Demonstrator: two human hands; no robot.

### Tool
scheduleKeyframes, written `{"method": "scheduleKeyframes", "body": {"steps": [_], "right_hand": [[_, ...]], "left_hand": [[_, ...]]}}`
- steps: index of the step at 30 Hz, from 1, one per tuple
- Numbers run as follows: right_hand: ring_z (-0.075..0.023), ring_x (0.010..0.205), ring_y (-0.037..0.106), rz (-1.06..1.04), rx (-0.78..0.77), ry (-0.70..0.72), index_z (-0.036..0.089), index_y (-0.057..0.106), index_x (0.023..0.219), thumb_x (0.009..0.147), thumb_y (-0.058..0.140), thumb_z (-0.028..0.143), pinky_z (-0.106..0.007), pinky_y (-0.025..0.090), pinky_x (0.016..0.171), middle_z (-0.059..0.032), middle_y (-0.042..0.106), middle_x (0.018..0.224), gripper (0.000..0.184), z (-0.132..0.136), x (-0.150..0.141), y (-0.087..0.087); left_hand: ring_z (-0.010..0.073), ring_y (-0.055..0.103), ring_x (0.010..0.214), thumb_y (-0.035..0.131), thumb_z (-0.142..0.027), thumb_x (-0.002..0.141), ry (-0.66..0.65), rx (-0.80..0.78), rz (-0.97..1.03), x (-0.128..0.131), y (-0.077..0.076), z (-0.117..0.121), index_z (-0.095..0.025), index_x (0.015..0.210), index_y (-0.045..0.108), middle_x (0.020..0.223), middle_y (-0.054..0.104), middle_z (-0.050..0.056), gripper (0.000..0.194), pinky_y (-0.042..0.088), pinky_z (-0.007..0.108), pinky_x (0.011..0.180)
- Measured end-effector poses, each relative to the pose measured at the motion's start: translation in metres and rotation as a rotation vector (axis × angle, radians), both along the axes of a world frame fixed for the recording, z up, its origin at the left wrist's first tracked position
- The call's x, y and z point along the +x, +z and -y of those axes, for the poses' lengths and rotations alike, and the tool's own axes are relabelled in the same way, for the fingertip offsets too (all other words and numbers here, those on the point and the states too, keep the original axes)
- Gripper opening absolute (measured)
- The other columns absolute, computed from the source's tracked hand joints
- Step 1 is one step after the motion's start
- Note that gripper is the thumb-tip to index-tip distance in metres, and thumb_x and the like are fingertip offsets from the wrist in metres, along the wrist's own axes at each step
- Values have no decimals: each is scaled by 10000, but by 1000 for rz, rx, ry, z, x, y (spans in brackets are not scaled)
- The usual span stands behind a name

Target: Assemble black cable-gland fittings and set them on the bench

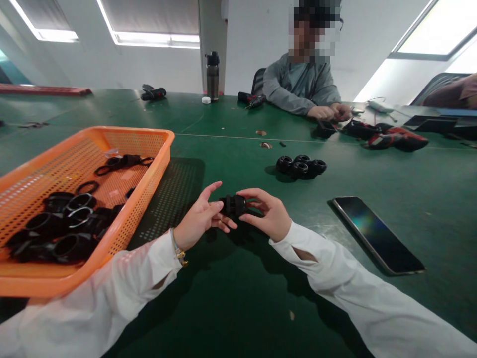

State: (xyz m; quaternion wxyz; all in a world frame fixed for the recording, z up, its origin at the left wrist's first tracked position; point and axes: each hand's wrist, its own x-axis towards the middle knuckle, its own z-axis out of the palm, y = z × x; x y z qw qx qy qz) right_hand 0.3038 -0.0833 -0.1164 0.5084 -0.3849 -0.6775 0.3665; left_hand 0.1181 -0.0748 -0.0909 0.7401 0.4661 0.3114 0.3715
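Observation:
Between my two hands is a black cylindrical part (235,205) with raised bands around it, held just above the green table. My right hand (269,214) grips its right end between thumb and fingers. At the other end, my left hand (201,219) has its thumb against the part and its lower fingers beneath, while the index finger points upward. Just beyond my right hand, a small cluster of rounded black parts (300,168) with round openings rests on the table. Several black ring-shaped and tubular parts (61,221) lie in the orange basket (130,209) to my left.
On the right lies a phone (376,233). Across the green table (231,318) sits a person (298,89) in a grey top, hands at a black object. Power tools (395,136), a dark bottle (212,77) and a white cap (206,100) stand farther back.

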Motion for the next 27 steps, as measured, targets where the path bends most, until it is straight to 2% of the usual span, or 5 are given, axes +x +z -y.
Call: {"method": "scheduleKeyframes", "body": {"steps": [6, 12, 19, 22, 27], "right_hand": [[-190, 957, 624, 39, 63, -5, 234, 657, 1059, 667, 703, 155, -319, 571, 782, -72, 614, 1060, 402, 4, 1, -1], [-171, 893, 643, 108, 47, -40, 246, 642, 1127, 696, 673, 154, -299, 590, 758, -66, 615, 1051, 442, 12, 0, 0], [-163, 850, 649, 105, 34, -97, 234, 665, 1066, 665, 707, 177, -286, 595, 731, -55, 616, 998, 407, 14, 0, 2], [-173, 845, 666, 69, 14, -108, 231, 629, 1090, 641, 725, 171, -297, 596, 731, -41, 659, 942, 464, 14, -1, 2], [-169, 762, 688, 107, 47, -115, 197, 653, 967, 642, 738, 172, -305, 596, 733, -39, 695, 861, 337, 15, -1, 4]], "left_hand": [[89, 595, 511, 662, -287, 752, -6, 58, -35, 1, -6, -1, -157, 1052, 490, 634, 585, -40, 369, 399, 195, 479], [84, 581, 523, 657, -282, 759, -28, 132, -95, -1, -4, 2, -157, 1072, 481, 670, 584, -30, 380, 397, 198, 477], [107, 631, 566, 645, -290, 761, -35, 88, -49, 0, -5, 2, -167, 1041, 489, 776, 593, -9, 343, 466, 212, 504], [123, 649, 563, 660, -269, 744, -28, 74, -52, 0, -5, 2, -177, 1083, 438, 788, 596, -13, 415, 488, 220, 498], [134, 673, 573, 689, -245, 723, -13, 36, -50, 0, -4, 2, -176, 1021, 404, 774, 606, -26, 417, 532, 235, 537]]}}
